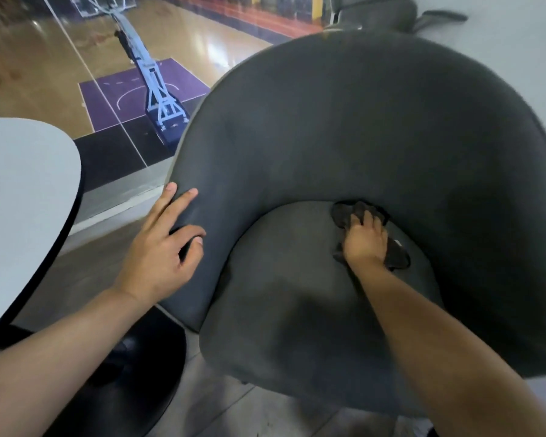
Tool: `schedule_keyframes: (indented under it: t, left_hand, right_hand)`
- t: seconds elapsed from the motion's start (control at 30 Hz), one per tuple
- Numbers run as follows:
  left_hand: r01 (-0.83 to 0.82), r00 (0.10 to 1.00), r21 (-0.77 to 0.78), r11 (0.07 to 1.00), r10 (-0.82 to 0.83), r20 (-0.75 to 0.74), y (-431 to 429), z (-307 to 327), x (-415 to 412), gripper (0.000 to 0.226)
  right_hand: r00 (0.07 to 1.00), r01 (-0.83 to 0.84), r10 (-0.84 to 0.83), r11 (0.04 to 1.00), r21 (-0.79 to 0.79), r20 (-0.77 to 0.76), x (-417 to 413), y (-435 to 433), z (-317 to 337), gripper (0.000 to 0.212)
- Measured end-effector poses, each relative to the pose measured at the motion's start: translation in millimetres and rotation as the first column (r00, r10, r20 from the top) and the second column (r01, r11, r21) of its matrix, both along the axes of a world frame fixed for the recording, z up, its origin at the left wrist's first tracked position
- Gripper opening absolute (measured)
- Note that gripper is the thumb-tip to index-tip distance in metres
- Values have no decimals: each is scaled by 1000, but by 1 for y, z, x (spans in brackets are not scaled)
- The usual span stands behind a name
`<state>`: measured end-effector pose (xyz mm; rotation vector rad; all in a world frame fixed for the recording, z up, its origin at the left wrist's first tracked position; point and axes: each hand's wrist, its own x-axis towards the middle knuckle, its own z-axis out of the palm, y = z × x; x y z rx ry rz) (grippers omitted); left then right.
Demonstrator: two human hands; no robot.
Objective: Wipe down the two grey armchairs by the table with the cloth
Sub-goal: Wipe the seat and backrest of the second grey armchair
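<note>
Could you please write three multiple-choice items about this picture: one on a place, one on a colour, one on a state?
1. Where is the cloth?
A. on the table
B. at the back of the seat
C. on the floor

2. What colour is the cloth?
A. white
B. yellow
C. dark

3. What does the left hand do?
A. rests on the armrest
B. holds the cloth
C. lies on the table

Answers:
1 B, the right hand presses the cloth where the armchair seat meets the backrest.
2 C, it looks dark brown-black.
3 A, the left hand is spread on the armrest edge, empty.
</note>
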<state>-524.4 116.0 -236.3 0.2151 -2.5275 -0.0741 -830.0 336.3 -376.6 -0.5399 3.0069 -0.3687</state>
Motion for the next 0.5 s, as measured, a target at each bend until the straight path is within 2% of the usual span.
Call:
schedule_keyframes:
  t: [0.13,0.3,0.37,0.5]
  left_hand:
    - [1,999,16,1000,0,-33,0,-1,-1,25]
    - [-4,999,18,1000,5,-50,0,-4,-3,19]
    - [-2,999,22,1000,3,-43,-1,-4,-3,18]
    - [-4,1000,19,1000,4,-15,0,-3,-2,19]
  right_hand:
    - [992,128,-128,992,-21,-12,-20,59,-2,51]
    - [968,252,-251,963,-94,19,-8,-1,-8,48]
    - [979,204,-201,970,-135,32,3,-45,-9,47]
    - [994,-7,28,980,-199,107,51,-152,-6,48]
